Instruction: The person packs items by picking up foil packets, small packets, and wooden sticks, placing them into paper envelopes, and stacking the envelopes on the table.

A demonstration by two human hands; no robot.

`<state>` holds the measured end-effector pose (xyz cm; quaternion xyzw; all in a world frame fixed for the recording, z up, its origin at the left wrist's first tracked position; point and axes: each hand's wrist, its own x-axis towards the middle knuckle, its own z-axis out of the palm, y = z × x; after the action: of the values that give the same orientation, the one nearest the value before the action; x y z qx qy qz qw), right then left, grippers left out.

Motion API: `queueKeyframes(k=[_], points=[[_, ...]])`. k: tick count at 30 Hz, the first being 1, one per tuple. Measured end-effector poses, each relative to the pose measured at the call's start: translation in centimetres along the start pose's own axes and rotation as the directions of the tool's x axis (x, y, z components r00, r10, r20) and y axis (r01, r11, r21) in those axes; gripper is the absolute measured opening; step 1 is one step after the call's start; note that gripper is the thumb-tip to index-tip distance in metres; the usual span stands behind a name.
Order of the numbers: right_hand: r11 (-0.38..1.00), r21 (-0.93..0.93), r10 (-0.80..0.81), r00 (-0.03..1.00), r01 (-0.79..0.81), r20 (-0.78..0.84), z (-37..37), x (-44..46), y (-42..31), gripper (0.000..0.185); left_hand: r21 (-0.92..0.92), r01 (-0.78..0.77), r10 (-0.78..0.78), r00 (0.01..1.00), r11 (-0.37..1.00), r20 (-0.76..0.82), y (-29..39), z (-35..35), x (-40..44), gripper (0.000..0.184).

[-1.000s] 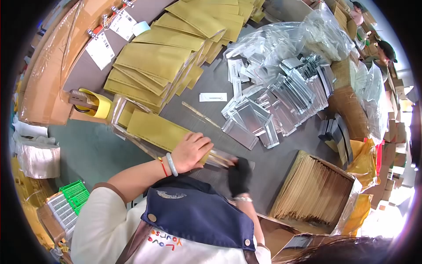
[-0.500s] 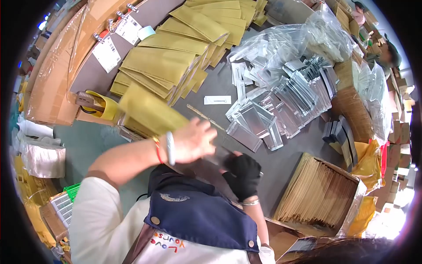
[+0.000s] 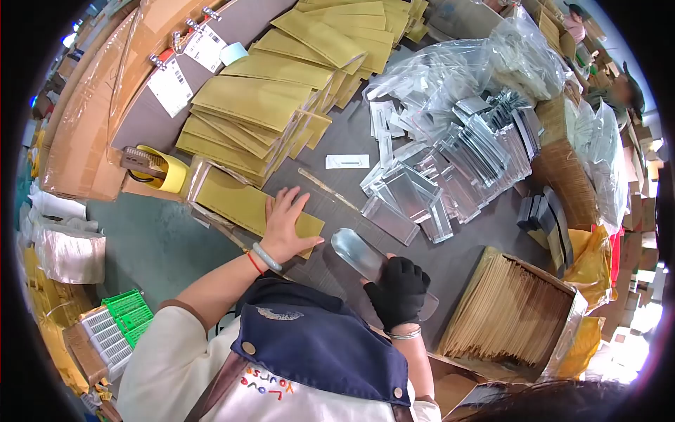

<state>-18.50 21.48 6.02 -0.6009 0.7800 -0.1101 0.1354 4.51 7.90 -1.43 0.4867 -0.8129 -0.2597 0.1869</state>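
Observation:
My left hand (image 3: 285,228) lies with spread fingers on a long yellow envelope-like sleeve (image 3: 228,200) at the table's left edge. A light bracelet and a red cord circle that wrist. My right hand (image 3: 397,292), in a black fingerless glove, grips a long clear piece with rounded ends (image 3: 355,250); its middle is hidden under the glove. Beyond the hands, a fanned pile of yellow sleeves (image 3: 256,105) covers the back left. To its right, flat clear-and-silver packs (image 3: 471,155) lie heaped. A small white slip (image 3: 347,161) rests between the two piles.
At the right stands an open carton (image 3: 485,271) packed with thin brown pieces. Clear plastic bags (image 3: 450,67) sit behind the packs. A yellow holder (image 3: 174,172) is at the left edge, and a green crate (image 3: 130,316) stands below. Other people appear at far right.
The yellow sleeve, blurred in motion before, now lies flat under my left hand, which has moved down and left. The clear piece in my right hand shows more plainly.

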Motion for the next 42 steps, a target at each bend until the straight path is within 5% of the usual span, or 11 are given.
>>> queueKeyframes(k=[11,15,19,21,24,26,31,33,34,36,42], points=[[0.988,0.058,-0.154,0.969,0.146,0.191,5.4,2.7,-4.6,0.066,-0.028,-0.022,0.023,0.999,0.999,0.044,-0.4,-0.3,-0.2,0.09],[0.932,0.148,-0.32,0.942,0.332,-0.097,5.0,3.2,-4.8,0.072,0.093,-0.164,0.159,0.986,0.982,0.06,0.9,-3.0,2.3,0.088],[0.989,0.082,-0.105,0.971,0.125,-0.213,5.4,2.1,-1.3,0.062,0.379,-0.463,0.456,0.883,0.802,0.115,2.9,-4.2,8.8,0.075],[0.998,0.029,-0.042,0.969,0.051,-0.243,5.3,0.7,1.0,0.057,0.497,-0.48,0.495,0.862,0.723,0.112,2.4,-4.5,12.4,0.071],[0.991,0.135,0.07,0.942,-0.026,-0.329,6.5,-2.7,5.3,0.055,0.585,-0.276,0.297,0.953,0.763,0.063,0.5,-7.3,15.5,0.079],[0.982,0.163,0.163,0.878,-0.099,-0.449,8.2,-5.0,7.3,0.053,0.67,-0.256,0.323,0.946,0.697,0.026,-3.5,-8.3,15.1,0.084],[0.947,0.191,0.319,0.836,-0.26,-0.446,8.3,-5.1,7.9,0.053,0.358,-0.15,0.177,0.983,0.922,-0.045,-4.9,-12.1,12.3,0.098],[0.944,0.177,0.33,0.834,-0.279,-0.442,8.2,-5.0,8.0,0.053,0.237,0.087,-0.098,0.994,0.968,0.037,-7.0,-12.4,11.4,0.118],[0.943,0.175,0.332,0.834,-0.283,-0.44,8.2,-5.0,8.0,0.053,0.228,0.084,-0.095,0.995,0.97,0.04,-8.4,-12.2,11.1,0.118],[0.942,0.164,0.337,0.832,-0.294,-0.441,8.1,-4.7,8.2,0.053,0.278,0.106,-0.161,0.97,0.955,0.183,-11.1,-11.5,10.8,0.138],[0.934,0.168,0.358,0.819,-0.316,-0.448,8.2,-4.3,8.0,0.054,0.397,0.215,-0.287,0.949,0.892,0.13,-10.8,-9.4,11.7,0.142]])
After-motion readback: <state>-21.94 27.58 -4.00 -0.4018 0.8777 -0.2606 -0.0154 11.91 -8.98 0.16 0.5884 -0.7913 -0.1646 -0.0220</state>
